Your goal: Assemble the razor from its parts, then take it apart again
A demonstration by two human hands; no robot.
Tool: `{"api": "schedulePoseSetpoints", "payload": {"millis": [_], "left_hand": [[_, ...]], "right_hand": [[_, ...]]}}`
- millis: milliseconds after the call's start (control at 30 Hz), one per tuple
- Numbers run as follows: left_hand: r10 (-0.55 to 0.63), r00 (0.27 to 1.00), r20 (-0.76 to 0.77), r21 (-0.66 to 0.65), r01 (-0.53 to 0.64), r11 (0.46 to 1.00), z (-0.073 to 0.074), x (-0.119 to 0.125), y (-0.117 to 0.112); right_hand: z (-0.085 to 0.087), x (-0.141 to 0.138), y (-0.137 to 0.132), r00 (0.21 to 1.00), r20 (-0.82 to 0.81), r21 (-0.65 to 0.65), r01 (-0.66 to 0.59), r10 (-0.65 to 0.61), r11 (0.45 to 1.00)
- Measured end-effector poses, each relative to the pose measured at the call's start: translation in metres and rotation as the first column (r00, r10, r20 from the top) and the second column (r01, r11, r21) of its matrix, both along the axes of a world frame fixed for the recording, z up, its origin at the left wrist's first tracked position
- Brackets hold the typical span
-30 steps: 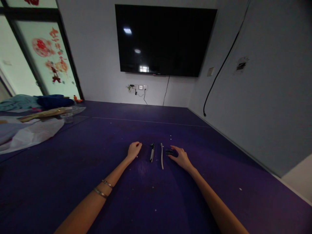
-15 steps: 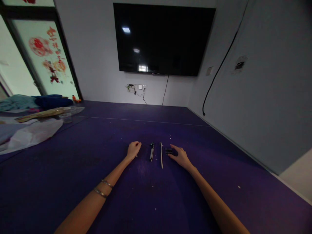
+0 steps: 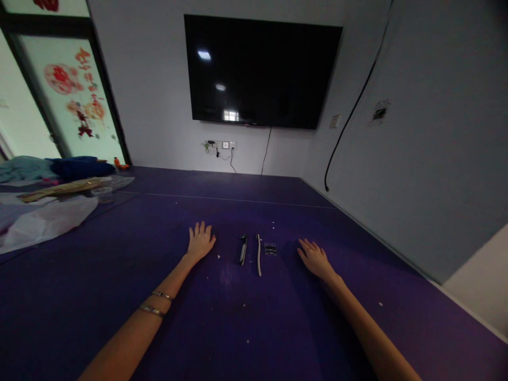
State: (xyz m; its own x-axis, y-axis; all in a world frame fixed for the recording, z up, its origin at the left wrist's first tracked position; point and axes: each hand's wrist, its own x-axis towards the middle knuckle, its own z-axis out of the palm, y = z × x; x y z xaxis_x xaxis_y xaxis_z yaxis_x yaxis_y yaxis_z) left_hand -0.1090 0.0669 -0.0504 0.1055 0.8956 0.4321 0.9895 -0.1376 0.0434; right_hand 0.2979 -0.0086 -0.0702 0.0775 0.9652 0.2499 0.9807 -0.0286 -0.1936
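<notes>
My left hand [image 3: 200,242] lies on the purple surface with its fingers spread and holds nothing. To its right lies what looks like a razor [image 3: 243,250], dark with a pale strip along its handle. Beside that is a slim white stick [image 3: 259,256], slightly curved, perhaps a toothbrush; its far end is too small to make out. A small flat clear-and-black packet [image 3: 270,248] sits just right of the stick. My right hand [image 3: 315,257] rests farther right, apart from the packet, fingers stretched out and empty.
The purple surface [image 3: 222,338] carries several white specks. Clear plastic sheeting [image 3: 59,222], a brown flat piece [image 3: 63,188] and blue cloth [image 3: 81,167] lie at the far left. A black cable [image 3: 351,114] hangs along the right wall. A television [image 3: 262,71] is on the back wall.
My right hand has let go of the small packet and moved away to the right. My left hand has opened from a closed shape and shifted left. The view has shifted slightly.
</notes>
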Motion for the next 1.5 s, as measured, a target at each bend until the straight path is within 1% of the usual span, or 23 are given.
{"api": "schedulePoseSetpoints", "payload": {"millis": [67, 133, 267, 433, 667, 867, 1333, 1433, 1500], "left_hand": [[0.042, 0.999, 0.006, -0.090, -0.041, 0.995, -0.002, -0.008, 0.005], [0.043, 0.999, 0.020, -0.163, -0.039, 0.986, -0.004, -0.012, 0.009], [-0.004, 1.000, 0.014, -0.218, 0.007, 0.976, -0.008, -0.014, 0.012], [-0.015, 1.000, 0.000, -0.206, 0.015, 0.978, -0.009, -0.015, 0.012], [-0.006, 1.000, 0.014, -0.233, 0.009, 0.972, -0.009, -0.017, 0.014], [-0.018, 1.000, 0.006, -0.220, 0.019, 0.975, -0.010, -0.018, 0.013], [-0.013, 0.998, 0.055, -0.213, 0.024, 0.977, -0.012, -0.021, 0.016], [-0.001, 0.996, 0.085, -0.199, 0.018, 0.980, -0.010, -0.021, 0.016], [-0.008, 0.993, 0.120, -0.177, 0.029, 0.984, -0.005, -0.021, 0.015]], "right_hand": [[-0.002, 0.005, -0.004, 0.999, 0.034, -0.023, 0.003, -0.002, 1.000], [-0.003, 0.006, -0.007, 0.999, 0.043, -0.032, 0.010, -0.009, 0.999], [-0.004, 0.004, -0.008, 0.999, 0.036, -0.024, 0.028, -0.027, 0.999], [-0.005, 0.004, -0.009, 0.999, 0.030, -0.015, 0.032, -0.031, 0.999], [-0.004, 0.005, -0.011, 0.999, 0.028, -0.008, 0.029, -0.029, 1.000], [-0.005, 0.005, -0.012, 0.999, 0.021, -0.002, 0.029, -0.029, 1.000], [-0.005, 0.004, -0.012, 0.999, 0.020, 0.011, 0.025, -0.026, 1.000], [-0.005, 0.004, -0.012, 0.999, 0.023, 0.018, 0.025, -0.025, 1.000], [-0.004, 0.003, -0.012, 0.999, 0.020, 0.018, 0.030, -0.030, 0.999]]}}
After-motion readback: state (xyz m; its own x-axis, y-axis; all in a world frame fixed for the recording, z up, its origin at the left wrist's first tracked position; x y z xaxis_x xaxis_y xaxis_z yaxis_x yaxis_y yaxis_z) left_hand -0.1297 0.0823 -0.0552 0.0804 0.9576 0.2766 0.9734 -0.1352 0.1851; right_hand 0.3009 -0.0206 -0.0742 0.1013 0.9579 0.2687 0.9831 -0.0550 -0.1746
